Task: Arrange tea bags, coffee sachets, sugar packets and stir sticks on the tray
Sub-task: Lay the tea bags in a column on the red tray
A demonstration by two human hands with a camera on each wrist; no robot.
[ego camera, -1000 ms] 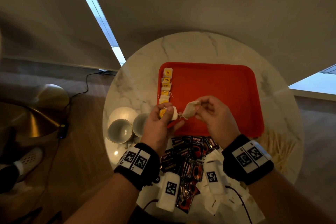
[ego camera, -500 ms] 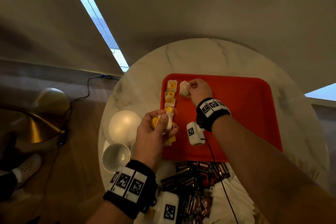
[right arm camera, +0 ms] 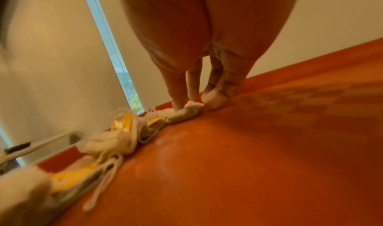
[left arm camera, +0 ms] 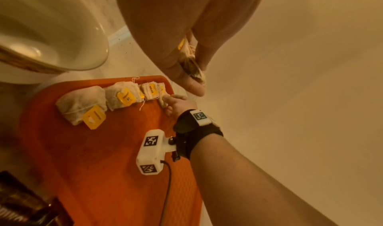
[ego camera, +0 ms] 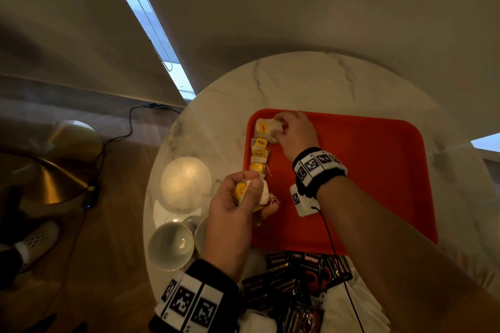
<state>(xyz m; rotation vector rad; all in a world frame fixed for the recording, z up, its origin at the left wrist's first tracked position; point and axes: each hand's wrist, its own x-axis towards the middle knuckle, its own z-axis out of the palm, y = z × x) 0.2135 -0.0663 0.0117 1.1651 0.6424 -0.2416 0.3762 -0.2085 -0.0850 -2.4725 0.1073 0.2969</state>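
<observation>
An orange tray (ego camera: 365,184) lies on a round marble table (ego camera: 297,81). A row of tea bags with yellow tags (ego camera: 259,149) runs along the tray's left edge. At the tray's far left corner my right hand (ego camera: 280,130) pinches one tea bag (right arm camera: 184,114) and holds it down on the tray beside the farthest bag in the row. My left hand (ego camera: 251,192) hovers over the near end of the row and grips a small bundle of tea bags (left arm camera: 190,65), with a yellow tag showing under the thumb.
Dark coffee sachets (ego camera: 297,278) and white packets (ego camera: 338,311) are heaped at the table's near edge. Two cups (ego camera: 170,244) and a white dome (ego camera: 185,184) stand left of the tray. Most of the tray's surface right of the row is bare.
My right hand has carried one tea bag away from my left hand to the tray's far left corner and set it down there. My left hand has stayed near the row.
</observation>
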